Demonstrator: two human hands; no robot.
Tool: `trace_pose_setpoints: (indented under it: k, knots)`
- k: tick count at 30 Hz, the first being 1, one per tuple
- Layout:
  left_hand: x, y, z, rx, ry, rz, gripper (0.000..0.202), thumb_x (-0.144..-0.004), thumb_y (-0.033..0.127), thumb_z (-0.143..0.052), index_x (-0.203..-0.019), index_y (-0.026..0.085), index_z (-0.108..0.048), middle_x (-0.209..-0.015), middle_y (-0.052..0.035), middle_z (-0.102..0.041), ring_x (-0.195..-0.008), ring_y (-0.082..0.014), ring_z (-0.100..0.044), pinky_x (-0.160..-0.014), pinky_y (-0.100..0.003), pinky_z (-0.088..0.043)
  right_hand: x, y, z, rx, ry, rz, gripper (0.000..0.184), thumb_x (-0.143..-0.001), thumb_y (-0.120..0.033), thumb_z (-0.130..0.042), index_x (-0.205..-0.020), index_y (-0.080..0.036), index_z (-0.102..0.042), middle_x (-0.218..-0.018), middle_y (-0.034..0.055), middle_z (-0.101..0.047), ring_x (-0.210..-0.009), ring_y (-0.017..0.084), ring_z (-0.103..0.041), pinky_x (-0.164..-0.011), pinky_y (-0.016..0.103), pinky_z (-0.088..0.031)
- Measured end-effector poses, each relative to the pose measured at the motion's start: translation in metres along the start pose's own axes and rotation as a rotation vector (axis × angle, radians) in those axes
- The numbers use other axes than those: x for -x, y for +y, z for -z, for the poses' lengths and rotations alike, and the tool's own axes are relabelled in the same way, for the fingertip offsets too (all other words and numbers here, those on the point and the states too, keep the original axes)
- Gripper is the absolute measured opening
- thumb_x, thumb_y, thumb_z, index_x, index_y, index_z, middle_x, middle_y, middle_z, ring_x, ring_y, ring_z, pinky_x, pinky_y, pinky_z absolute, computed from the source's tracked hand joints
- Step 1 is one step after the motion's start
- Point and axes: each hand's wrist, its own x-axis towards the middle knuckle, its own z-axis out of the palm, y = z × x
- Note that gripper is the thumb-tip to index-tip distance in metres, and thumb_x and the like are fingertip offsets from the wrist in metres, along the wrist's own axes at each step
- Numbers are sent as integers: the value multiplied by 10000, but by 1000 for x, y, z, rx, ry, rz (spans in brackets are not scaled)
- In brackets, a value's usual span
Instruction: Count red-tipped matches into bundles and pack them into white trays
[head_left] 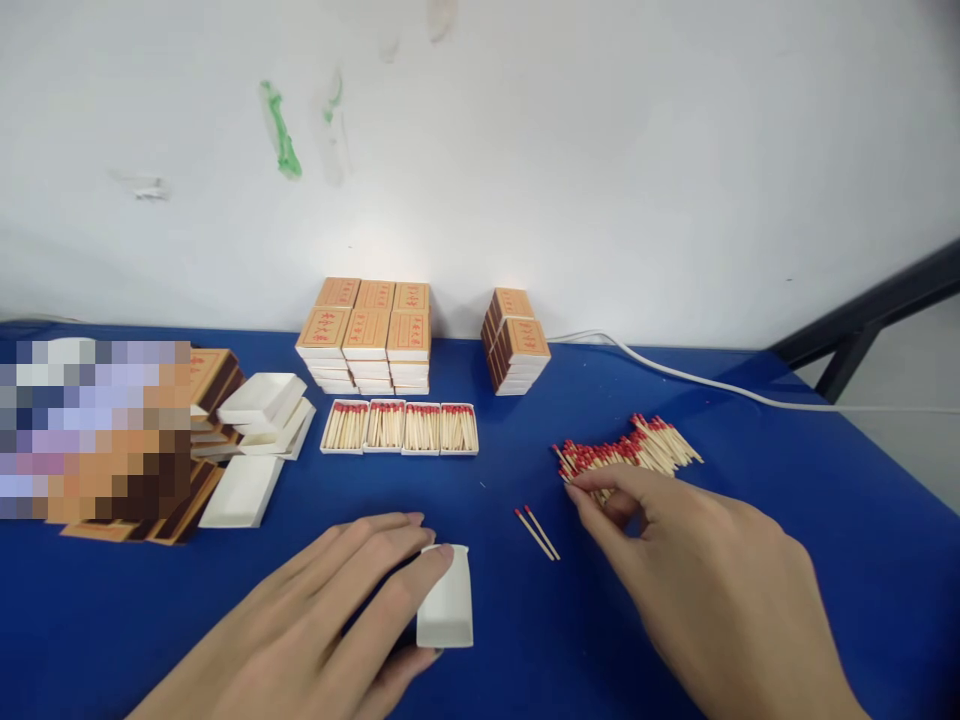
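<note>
Though red print marks the tops of the stacked matchboxes (pixel 365 332) at the far wall, it is too small to read. The left hand (pixel 330 620) grips a white inner tray (pixel 446 603) near centre, fingers curled over its far end. The right hand (pixel 705 580) pinches at the near edge of the loose match pile (pixel 630 455), its fingertips hiding some sticks. Two stray matches (pixel 537 532) lie between the hands. Four filled trays (pixel 400 428) sit before the stacks. A blurred patch covers the left side; bare blue table (pixel 825 500) lies open to the right.
</note>
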Motion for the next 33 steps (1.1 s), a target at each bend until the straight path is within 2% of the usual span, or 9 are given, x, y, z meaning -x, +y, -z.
trace_pose_setpoints:
  k: [5, 9, 11, 18, 22, 26, 30, 33]
  knots:
    - [-4, 0, 0, 0, 37, 0, 383, -1303, 453, -522, -1504, 257, -782, -1457, 65, -852, -1418, -69, -765, -1479, -183, -255, -1, 0, 1, 24, 0, 18, 362, -1058, -329, -591, -864, -361, -896, -684, -20, -829, -521, 299, -755, -487, 352, -373]
    - [2, -1, -1, -27, -26, -6, 411, -1292, 463, -540, -1589, 259, -738, -1526, 35, -829, -1466, -112, -766, -1432, -212, -423, -1, -1, 3, 0, -15, 29, 367, -1056, -335, -590, -840, -353, -886, -670, -9, -820, -506, 278, -743, -498, 346, -352]
    - [6, -2, -2, -31, -45, -12, 427, -1286, 475, -552, -1614, 262, -724, -1550, 30, -821, -1469, -125, -770, -1414, -221, -460, -2, -1, 4, -18, -21, 35, 372, -1060, -338, -587, -845, -355, -890, -678, -5, -827, -503, 279, -742, -505, 345, -346]
    - [1, 0, -1, -21, -15, -5, 386, -1296, 440, -546, -1582, 270, -741, -1541, 72, -823, -1508, -83, -730, -1499, -220, -249, -1, -2, 3, -16, -3, 34, 375, -1064, -329, -575, -859, -353, -887, -688, -5, -831, -523, 322, -768, -498, 353, -356]
    - [-4, 1, 0, -26, 28, -1, 384, -1300, 457, -532, -1538, 258, -760, -1475, 74, -854, -1415, -88, -778, -1473, -215, -303, -1, 0, 2, -15, -20, 42, 341, -1054, -313, -591, -868, -364, -873, -695, -37, -832, -524, 340, -778, -485, 352, -368]
    - [-3, 0, 2, -24, 36, -2, 377, -1296, 457, -547, -1531, 261, -767, -1474, 76, -857, -1407, -88, -784, -1473, -211, -299, -2, 1, 1, -69, -62, 54, 282, -1017, -291, -634, -835, -358, -839, -650, -64, -800, -493, 304, -761, -465, 333, -383]
    - [-2, 0, 3, -50, 9, -9, 390, -1299, 443, -530, -1562, 258, -750, -1496, 57, -854, -1425, -105, -790, -1398, -206, -443, -1, 0, 2, -177, -133, 7, 212, -973, -294, -700, -826, -356, -839, -654, -71, -797, -490, 246, -758, -460, 307, -385]
    - [-6, 2, 3, -68, 42, -8, 398, -1305, 443, -504, -1521, 238, -768, -1455, 40, -876, -1341, -119, -833, -1284, -199, -555, -2, 0, 6, -285, -249, -4, 198, -984, -324, -732, -823, -356, -843, -651, -69, -794, -499, 216, -762, -470, 305, -395]
